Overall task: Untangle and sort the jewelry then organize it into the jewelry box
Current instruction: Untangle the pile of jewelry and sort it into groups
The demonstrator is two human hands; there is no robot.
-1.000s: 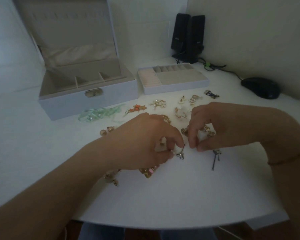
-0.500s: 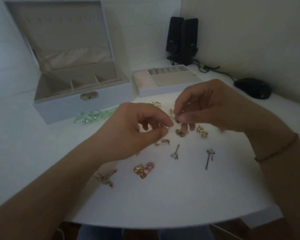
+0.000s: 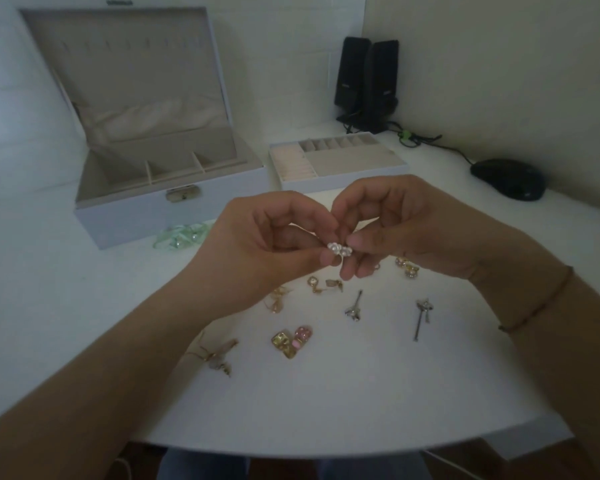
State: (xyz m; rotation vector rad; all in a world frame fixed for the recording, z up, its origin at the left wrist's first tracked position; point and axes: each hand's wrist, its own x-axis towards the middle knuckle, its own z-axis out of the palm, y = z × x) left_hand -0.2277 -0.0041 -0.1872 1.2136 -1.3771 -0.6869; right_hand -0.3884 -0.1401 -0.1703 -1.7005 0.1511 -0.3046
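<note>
Lying nearest on the white table are a gold hook earring, a cluster of yellow and pink stones, and two silver pins, one short and one long. Further gold pieces sit just beyond, partly under the hands.

Both hands are raised above the table, fingertips meeting. The left hand and the right hand each pinch, thumb against forefinger, a small pale clustered earring held between them. Whether this is one piece or two tangled cannot be told. A thin cord bracelet circles the right wrist.

A pale green ribbon piece lies just beside the front of the jewelry box, which stands with its lid up and its divided compartments showing. To its right rests the removable tray, apart from the box. At the far wall stand two black speakers; a black mouse lies far right.
</note>
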